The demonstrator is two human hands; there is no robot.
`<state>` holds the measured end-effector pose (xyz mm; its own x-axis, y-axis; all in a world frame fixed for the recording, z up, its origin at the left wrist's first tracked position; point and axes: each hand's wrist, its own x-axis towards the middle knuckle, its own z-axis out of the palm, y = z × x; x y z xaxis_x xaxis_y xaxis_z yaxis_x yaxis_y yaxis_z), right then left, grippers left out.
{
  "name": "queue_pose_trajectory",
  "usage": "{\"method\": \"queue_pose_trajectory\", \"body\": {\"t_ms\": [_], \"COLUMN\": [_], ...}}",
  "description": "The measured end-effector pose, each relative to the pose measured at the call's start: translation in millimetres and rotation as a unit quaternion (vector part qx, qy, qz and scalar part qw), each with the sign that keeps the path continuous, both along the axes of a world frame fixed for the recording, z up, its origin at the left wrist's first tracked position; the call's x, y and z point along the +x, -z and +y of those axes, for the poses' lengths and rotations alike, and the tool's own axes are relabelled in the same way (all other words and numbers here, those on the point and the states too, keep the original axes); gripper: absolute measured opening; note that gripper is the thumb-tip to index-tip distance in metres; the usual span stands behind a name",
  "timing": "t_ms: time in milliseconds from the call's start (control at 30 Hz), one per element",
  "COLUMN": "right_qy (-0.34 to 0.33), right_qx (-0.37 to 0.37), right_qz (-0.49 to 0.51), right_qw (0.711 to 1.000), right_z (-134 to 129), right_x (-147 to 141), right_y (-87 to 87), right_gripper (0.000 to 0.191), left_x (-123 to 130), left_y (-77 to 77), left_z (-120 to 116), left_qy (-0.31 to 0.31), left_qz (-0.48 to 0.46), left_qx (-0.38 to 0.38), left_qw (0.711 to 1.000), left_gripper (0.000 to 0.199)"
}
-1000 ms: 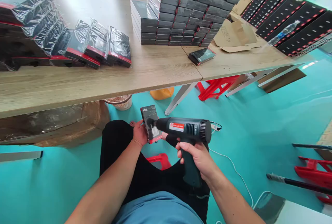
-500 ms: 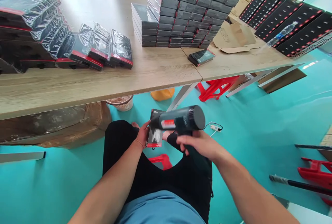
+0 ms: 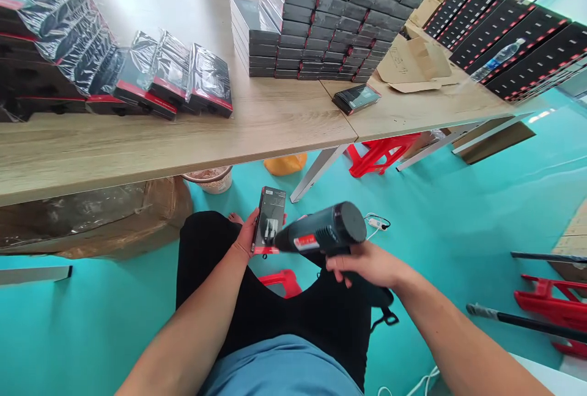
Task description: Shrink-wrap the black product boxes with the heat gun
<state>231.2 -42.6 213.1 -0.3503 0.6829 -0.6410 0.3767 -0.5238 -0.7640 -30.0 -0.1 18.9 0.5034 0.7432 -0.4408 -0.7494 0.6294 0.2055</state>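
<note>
A flat black box with a red lower edge (image 3: 272, 206) rests in my left hand (image 3: 248, 232), whose fingers hold it by its sides above my lap. My right hand (image 3: 355, 263) is wrapped round the handle of a dark heat gun (image 3: 321, 230) with a red label. The gun's nozzle points left, over the lower part of the box; whether they touch I cannot tell. On the wooden table (image 3: 284, 121) ahead, several film-wrapped boxes (image 3: 211, 81) lie at the left, with a tall stack of black boxes (image 3: 302, 35) behind the middle. A single box (image 3: 356, 98) lies right of centre.
Flattened cardboard (image 3: 413, 63) and a plastic bottle (image 3: 499, 60) on rows of black boxes are at the right. Below the table are a bin (image 3: 213, 182), a yellow bag (image 3: 285, 164), a red stool (image 3: 383, 154) and a power strip (image 3: 378, 223). A large carton stands lower left.
The heat gun in my right hand has moved down and slightly right, its nozzle now lower over the box. My left hand and the box have shifted slightly left, uncovering more of the box's front.
</note>
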Motion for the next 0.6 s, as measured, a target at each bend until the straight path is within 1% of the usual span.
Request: {"method": "queue_pose_trajectory", "body": {"t_ms": [33, 67, 100, 133, 200, 233, 267, 300, 367, 433, 467, 567, 600], "right_qy": [-0.006, 0.008, 0.038, 0.082, 0.191, 0.233, 0.260, 0.269, 0.249, 0.231, 0.237, 0.268, 0.262], "right_qx": [-0.019, -0.029, -0.031, -0.028, -0.013, -0.009, -0.008, -0.012, -0.019, -0.007, 0.008, 0.039, 0.037], "right_qz": [0.014, 0.025, 0.032, 0.035, 0.036, 0.041, 0.051, 0.066, 0.103, 0.134, 0.141, 0.123, 0.114], "right_qw": [1.000, 0.999, 0.998, 0.996, 0.981, 0.972, 0.964, 0.961, 0.963, 0.964, 0.961, 0.955, 0.958], "right_z": [-10.6, -20.1, -28.1, -34.5, -43.5, -46.8, -49.7, -52.3, -56.2, -57.3, -56.6, -51.5, -49.8], "right_x": [5.4, 9.7, 12.9, 14.9, 14.9, 12.9, 9.4, 4.8, -6.6, -17.5, -21.4, -25.6, -25.2], "right_y": [3.4, 6.9, 10.4, 14.0, 21.1, 24.4, 27.3, 29.9, 33.9, 37.1, 38.3, 40.6, 40.7], "right_gripper": [0.022, 0.024, 0.026, 0.028, 0.032, 0.033, 0.034, 0.035, 0.036, 0.035, 0.034, 0.033, 0.033], "left_x": [0.3, 0.6, 0.8, 0.6, -0.4, -1.1, -1.6, -1.8, -1.1, 0.5, 1.2, 1.7, 1.4], "left_y": [1.3, 3.2, 5.6, 8.5, 14.8, 17.9, 20.6, 22.8, 25.2, 25.3, 24.8, 23.5, 23.4], "left_z": [1.6, 3.5, 5.9, 8.5, 14.0, 16.6, 18.9, 20.8, 23.0, 22.9, 22.0, 18.7, 17.9], "left_qy": [-0.019, -0.043, -0.069, -0.097, -0.154, -0.175, -0.189, -0.199, -0.210, -0.221, -0.224, -0.234, -0.236], "left_qz": [0.002, 0.006, 0.013, 0.022, 0.040, 0.048, 0.054, 0.058, 0.060, 0.058, 0.058, 0.065, 0.067], "left_qx": [-0.002, -0.008, -0.019, -0.035, -0.074, -0.093, -0.109, -0.120, -0.127, -0.127, -0.129, -0.147, -0.153], "left_qw": [1.000, 0.999, 0.997, 0.994, 0.984, 0.979, 0.974, 0.971, 0.968, 0.965, 0.964, 0.959, 0.957], "left_gripper": [0.057, 0.055, 0.052, 0.048, 0.040, 0.036, 0.033, 0.032, 0.030, 0.027, 0.026, 0.024, 0.023]}}
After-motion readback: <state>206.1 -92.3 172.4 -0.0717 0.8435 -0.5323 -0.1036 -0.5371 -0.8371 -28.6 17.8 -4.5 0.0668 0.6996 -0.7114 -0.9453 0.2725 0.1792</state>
